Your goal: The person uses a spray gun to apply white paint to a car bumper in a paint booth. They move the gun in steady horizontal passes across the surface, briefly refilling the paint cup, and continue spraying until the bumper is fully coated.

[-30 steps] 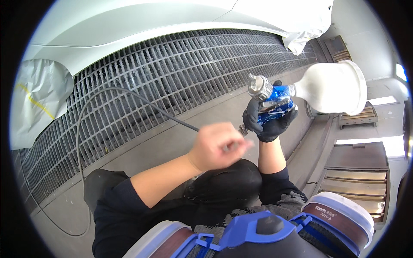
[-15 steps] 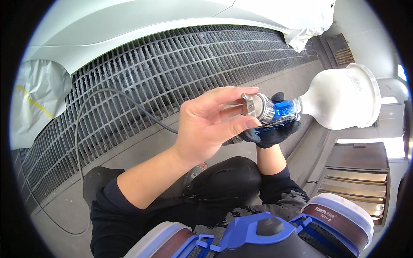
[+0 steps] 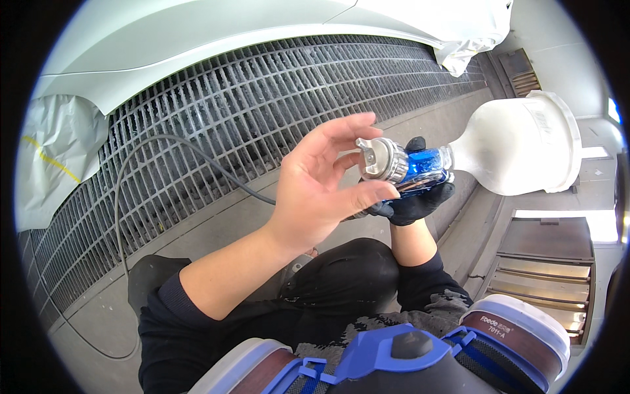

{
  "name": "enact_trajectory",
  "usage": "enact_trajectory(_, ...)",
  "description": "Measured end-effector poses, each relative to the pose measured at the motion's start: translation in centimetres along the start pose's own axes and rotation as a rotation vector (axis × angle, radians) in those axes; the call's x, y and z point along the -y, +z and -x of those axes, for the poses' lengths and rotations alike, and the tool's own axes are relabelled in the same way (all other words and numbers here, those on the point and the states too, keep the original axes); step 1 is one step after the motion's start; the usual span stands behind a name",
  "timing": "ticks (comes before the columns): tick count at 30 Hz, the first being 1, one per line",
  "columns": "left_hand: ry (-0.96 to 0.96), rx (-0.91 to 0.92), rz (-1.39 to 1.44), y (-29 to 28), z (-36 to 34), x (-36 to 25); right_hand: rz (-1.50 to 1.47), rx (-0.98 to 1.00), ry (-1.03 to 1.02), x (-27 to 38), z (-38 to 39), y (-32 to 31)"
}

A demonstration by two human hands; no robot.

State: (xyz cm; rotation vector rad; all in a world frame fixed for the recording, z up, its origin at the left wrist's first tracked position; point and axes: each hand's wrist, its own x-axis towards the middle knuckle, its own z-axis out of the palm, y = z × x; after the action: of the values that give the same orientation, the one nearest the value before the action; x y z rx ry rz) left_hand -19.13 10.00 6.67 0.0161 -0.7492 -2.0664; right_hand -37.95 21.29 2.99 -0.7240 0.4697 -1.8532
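Observation:
A blue spray gun (image 3: pixel 423 169) with a chrome nozzle cap (image 3: pixel 382 159) and a big white cup (image 3: pixel 522 144) is held in front of me. My right hand (image 3: pixel 413 200), in a black glove, grips the gun's body from below. My bare left hand (image 3: pixel 321 184) is at the chrome nozzle cap, thumb under it and fingers spread above it. A black hose (image 3: pixel 170 157) runs from under the gun across the floor to the left.
A metal floor grate (image 3: pixel 216 131) spans the floor ahead. A white car body panel (image 3: pixel 164 46) and masking sheet (image 3: pixel 52 151) lie beyond it. Stacked tan panels (image 3: pixel 545 276) sit at the right. My respirator (image 3: pixel 394 354) fills the lower edge.
My left hand rose from below the gun to the nozzle cap and opened around it. The gun tilted so the cup points right.

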Motion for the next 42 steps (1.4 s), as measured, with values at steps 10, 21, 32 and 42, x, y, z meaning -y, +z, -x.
enact_trajectory(10,0.156,0.159,-0.296,-3.2,-2.2,0.7,-0.019,-0.162,0.081,-1.8,-2.1,3.2)
enact_trajectory(21,-0.687,0.878,-0.816,-12.1,7.4,8.3,0.015,-0.295,0.276,-0.6,-6.3,1.5)
enact_trajectory(32,-0.853,0.678,-2.136,-24.8,4.8,-8.2,0.648,-0.733,0.125,11.4,-12.3,-5.0)
enact_trajectory(42,-1.017,0.436,-2.201,-17.3,7.4,-10.9,0.701,-0.832,0.416,2.5,-11.1,-13.5)
